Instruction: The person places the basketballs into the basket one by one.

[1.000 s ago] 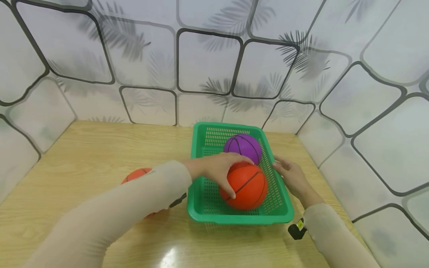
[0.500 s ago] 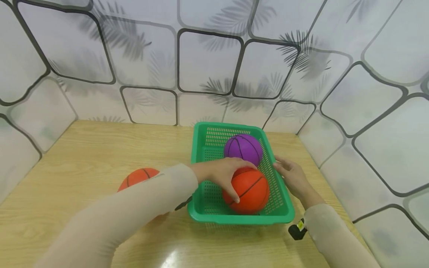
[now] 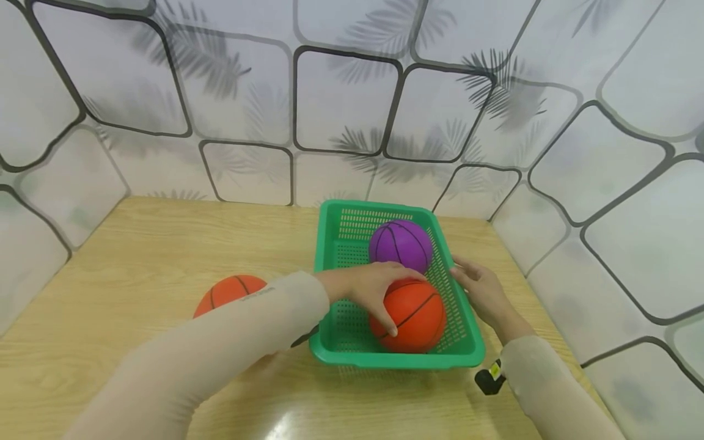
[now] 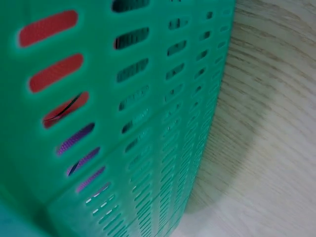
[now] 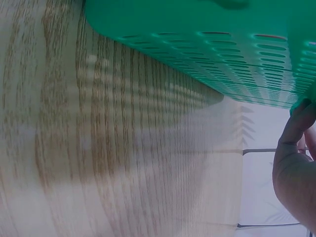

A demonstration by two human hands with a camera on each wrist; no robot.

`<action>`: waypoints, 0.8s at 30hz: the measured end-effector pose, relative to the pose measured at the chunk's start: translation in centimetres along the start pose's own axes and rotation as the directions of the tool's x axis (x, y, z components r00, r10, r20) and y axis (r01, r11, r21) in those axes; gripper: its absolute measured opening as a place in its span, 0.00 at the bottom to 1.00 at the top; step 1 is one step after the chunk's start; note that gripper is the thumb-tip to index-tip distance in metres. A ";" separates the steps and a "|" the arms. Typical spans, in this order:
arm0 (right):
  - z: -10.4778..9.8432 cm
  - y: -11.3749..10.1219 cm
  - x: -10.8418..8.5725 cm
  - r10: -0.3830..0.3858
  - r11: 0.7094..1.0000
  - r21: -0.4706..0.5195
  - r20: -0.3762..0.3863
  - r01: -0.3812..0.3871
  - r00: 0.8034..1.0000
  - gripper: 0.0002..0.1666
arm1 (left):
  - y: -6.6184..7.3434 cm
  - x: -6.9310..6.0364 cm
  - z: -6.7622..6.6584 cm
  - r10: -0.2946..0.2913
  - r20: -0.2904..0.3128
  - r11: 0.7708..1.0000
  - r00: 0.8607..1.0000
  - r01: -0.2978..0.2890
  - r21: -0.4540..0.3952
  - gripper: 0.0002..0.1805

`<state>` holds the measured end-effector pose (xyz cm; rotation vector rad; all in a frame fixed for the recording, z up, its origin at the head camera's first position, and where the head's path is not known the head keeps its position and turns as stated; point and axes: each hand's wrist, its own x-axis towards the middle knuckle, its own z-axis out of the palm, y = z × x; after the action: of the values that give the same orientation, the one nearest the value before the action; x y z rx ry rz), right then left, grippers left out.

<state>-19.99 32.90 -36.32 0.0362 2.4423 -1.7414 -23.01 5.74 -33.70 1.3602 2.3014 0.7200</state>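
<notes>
The left arm, in a pale sleeve (image 3: 231,342), stretches in from the lower left, and the left hand (image 3: 367,290) reaches over the left side of the green basket (image 3: 396,361), thumb and fingers set wide apart and curved round an orange ball (image 3: 415,318) at the basket's near end. The right arm rises from the lower right, and the right hand (image 3: 485,298) pinches the basket's right rim.

Inside, a purple ball (image 3: 400,244) lies behind the orange one; the left hand covers the place where they come closest, so I cannot tell whether they touch. On the wooden table (image 3: 181,244), left of the basket, a second orange ball (image 3: 228,292) is largely hidden by the sleeve. From the left wrist, both balls in the basket show only as red and purple slivers through its slots. The right wrist view crops the right hand, its fingertips apparently at the rim
</notes>
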 end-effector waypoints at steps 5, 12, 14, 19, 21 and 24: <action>0.1 -0.1 0.0 0.000 1.000 0.018 -0.005 0.000 1.000 0.35 | -0.1 -0.2 0.0 -0.001 0.006 1.000 1.000 0.001 -0.002 0.57; 0.2 -0.2 0.0 -0.011 1.000 0.015 -0.014 0.011 1.000 0.34 | -0.6 -0.9 -0.7 0.035 -0.048 0.999 0.998 -0.036 -0.029 0.58; 0.1 -0.2 0.0 -0.013 1.000 0.010 -0.008 0.013 1.000 0.34 | -0.7 -1.2 -1.2 0.032 -0.061 0.999 0.998 -0.034 -0.026 0.57; 0.0 -0.1 0.0 -0.006 1.000 -0.009 0.000 0.006 1.000 0.35 | -0.6 -2.1 -2.6 -0.002 -0.091 1.000 0.996 0.002 -0.004 0.56; 0.0 -0.1 0.0 -0.001 1.000 -0.011 0.001 0.001 1.000 0.35 | -0.6 -2.5 -3.2 -0.010 -0.107 1.000 0.994 0.010 -0.008 0.56; 0.0 -0.1 0.1 0.007 1.000 0.002 0.004 -0.007 1.000 0.34 | -0.7 -3.2 -4.1 -0.011 -0.132 1.000 0.991 0.009 -0.013 0.55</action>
<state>-20.11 32.82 -36.23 0.0419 2.4351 -1.7390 -24.29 1.65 -30.68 1.3314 2.3986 0.8431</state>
